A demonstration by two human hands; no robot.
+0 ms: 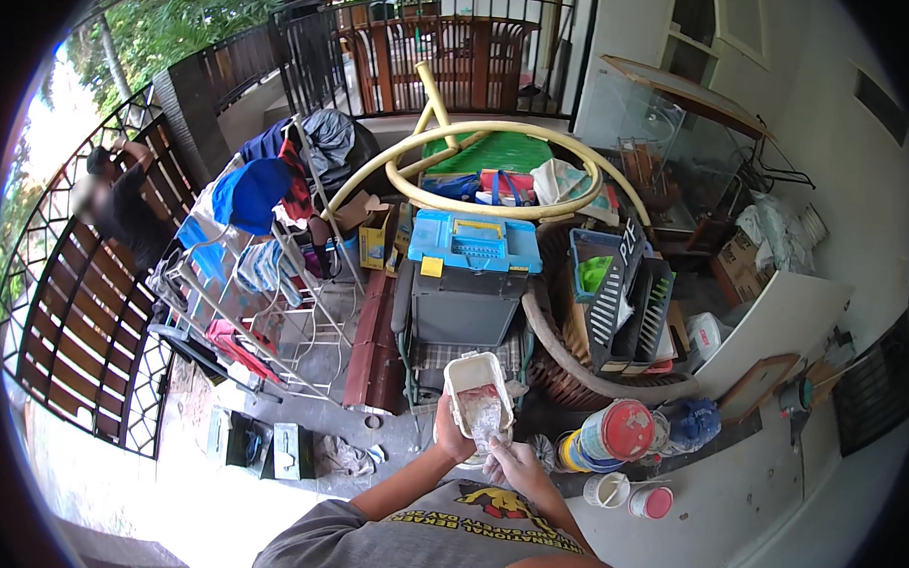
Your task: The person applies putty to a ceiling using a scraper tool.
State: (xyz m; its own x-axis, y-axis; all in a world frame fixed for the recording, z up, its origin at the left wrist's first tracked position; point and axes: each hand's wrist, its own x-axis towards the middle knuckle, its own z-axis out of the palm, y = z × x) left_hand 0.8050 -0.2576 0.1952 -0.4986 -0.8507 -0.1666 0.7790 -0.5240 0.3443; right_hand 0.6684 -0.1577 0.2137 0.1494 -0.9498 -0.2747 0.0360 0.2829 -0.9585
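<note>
My left hand [453, 433] is closed round the side of a small white rectangular tub [475, 369], held tilted in front of my chest. The inside of the tub is smeared with white and reddish-brown residue. At its near end, my right hand [516, 464] is closed, its fingers whitened with paste or dust. It grips what looks like a putty knife [484, 415], whose broad whitish blade reaches into the tub. The handle is hidden by my fingers. Beneath the tub, a round pale container shows only in part.
Paint buckets [618, 430] and small pots [652, 502] stand at my right. Ahead, a grey toolbox with a blue lid [475, 247] rests on a chair. A laundry rack [274, 278] and open green metal boxes [292, 451] are on the left. Another person [137, 198] stands by the gate.
</note>
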